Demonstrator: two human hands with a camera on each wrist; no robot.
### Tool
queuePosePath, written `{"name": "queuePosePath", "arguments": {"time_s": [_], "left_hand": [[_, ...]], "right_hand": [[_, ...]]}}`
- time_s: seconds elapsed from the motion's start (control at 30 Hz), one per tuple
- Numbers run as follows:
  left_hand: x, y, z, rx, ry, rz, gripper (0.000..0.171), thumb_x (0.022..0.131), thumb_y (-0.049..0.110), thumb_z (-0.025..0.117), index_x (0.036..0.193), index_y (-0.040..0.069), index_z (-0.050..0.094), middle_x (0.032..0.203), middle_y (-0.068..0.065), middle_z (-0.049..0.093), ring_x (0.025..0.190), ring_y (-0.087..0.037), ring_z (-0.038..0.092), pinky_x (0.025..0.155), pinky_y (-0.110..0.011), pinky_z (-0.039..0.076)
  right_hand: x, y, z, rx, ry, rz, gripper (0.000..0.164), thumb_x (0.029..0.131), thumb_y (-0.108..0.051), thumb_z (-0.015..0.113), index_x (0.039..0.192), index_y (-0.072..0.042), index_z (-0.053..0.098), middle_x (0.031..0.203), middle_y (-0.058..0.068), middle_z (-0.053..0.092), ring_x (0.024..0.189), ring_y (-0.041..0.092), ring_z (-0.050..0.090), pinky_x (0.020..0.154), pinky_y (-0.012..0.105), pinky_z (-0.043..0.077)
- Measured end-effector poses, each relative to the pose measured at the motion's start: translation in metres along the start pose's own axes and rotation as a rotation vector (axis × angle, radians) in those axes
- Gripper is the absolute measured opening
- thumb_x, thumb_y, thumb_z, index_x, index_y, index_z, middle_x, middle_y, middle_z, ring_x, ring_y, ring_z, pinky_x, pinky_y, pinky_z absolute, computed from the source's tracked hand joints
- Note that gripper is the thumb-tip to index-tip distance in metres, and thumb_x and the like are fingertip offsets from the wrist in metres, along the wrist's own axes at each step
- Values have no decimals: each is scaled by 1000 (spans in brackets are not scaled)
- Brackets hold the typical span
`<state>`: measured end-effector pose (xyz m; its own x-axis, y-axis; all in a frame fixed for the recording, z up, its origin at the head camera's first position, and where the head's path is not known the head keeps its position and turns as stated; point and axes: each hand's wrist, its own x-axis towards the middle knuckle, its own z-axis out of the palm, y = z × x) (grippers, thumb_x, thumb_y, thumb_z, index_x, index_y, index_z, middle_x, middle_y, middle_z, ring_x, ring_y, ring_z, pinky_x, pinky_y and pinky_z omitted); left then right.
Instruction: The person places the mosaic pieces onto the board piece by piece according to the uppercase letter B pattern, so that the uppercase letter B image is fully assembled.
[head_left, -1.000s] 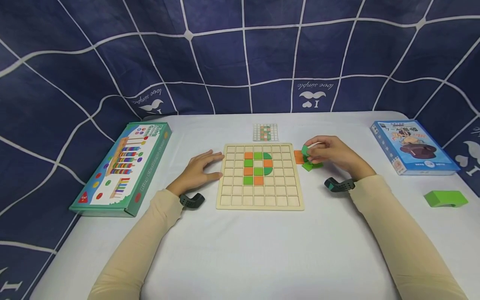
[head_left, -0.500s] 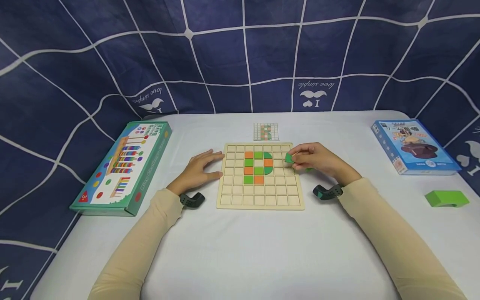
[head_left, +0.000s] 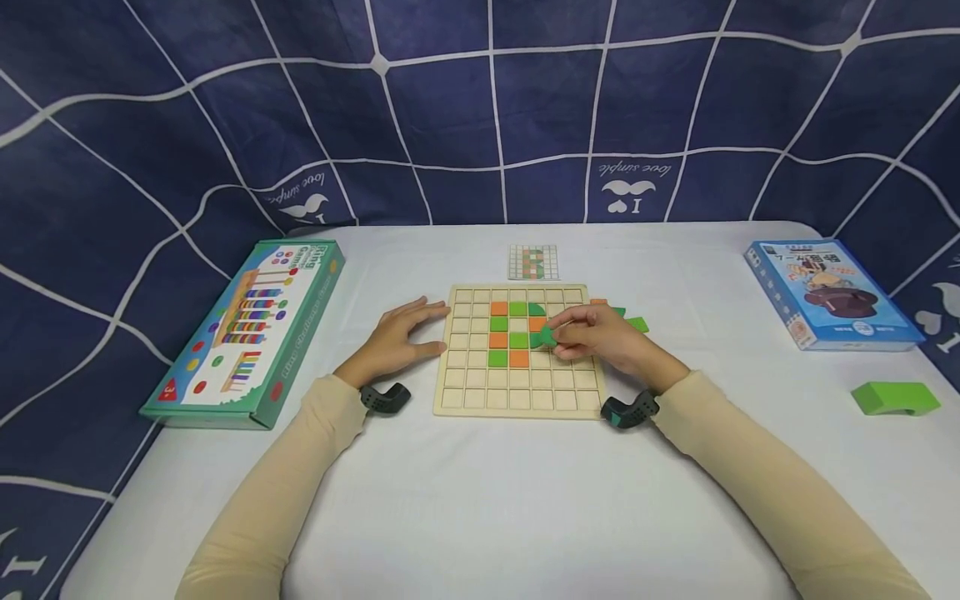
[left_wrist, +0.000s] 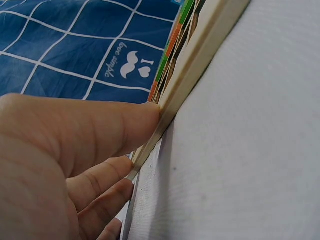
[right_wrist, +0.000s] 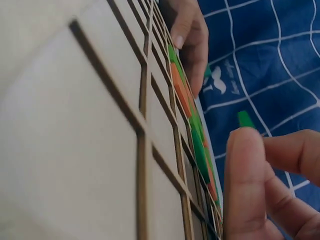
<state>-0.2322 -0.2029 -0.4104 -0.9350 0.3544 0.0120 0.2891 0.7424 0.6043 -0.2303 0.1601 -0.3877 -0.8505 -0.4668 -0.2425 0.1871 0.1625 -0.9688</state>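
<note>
A wooden grid board (head_left: 519, 400) lies on the table, holding orange, light green and dark green tiles in its upper middle cells. My left hand (head_left: 392, 342) rests at the board's left edge; in the left wrist view the straight thumb (left_wrist: 135, 122) touches its side. Over the board, my right hand (head_left: 603, 340) pinches a small dark green tile (head_left: 547, 336) between thumb and fingertips. That tile is just right of a rounded dark green piece in the grid, partly covering it. Only a sliver of the held tile (right_wrist: 245, 119) shows in the right wrist view.
Behind the board lies a small printed grid card (head_left: 533, 262). Loose pieces, including a light green tile (head_left: 638, 324), lie right of the board, partly hidden by my hand. A green game box (head_left: 247, 333) is at left; a blue box (head_left: 836, 287) and green arch block (head_left: 895, 398) are at right.
My right hand has picked the dark green tile from the loose pieces and carried it left over the board to the filled cells. The left hand stays at the board's edge.
</note>
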Motion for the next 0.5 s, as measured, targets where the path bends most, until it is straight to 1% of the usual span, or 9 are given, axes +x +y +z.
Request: {"name": "queuePosePath", "arguments": {"time_s": [0.2,0.5], "left_hand": [[0,0,0,-2,1,4,66,98,28,78,157,10,57,170,-10,45,165,-35,23,133,-61,7],[1,0,-1,1,-1,2,66,98,28,78,157,10,57,170,-10,45,165,-35,23,133,-60,8]], "right_hand": [[-1,2,8,-43,-11,34,30,103,5,63,130,18,60,88,4,74,78,9,74,76,22,64],[-2,2,15,-175,-22,-2,26,101,1,67,124,14,66,83,5,69,70,10,69,66,22,63]]}}
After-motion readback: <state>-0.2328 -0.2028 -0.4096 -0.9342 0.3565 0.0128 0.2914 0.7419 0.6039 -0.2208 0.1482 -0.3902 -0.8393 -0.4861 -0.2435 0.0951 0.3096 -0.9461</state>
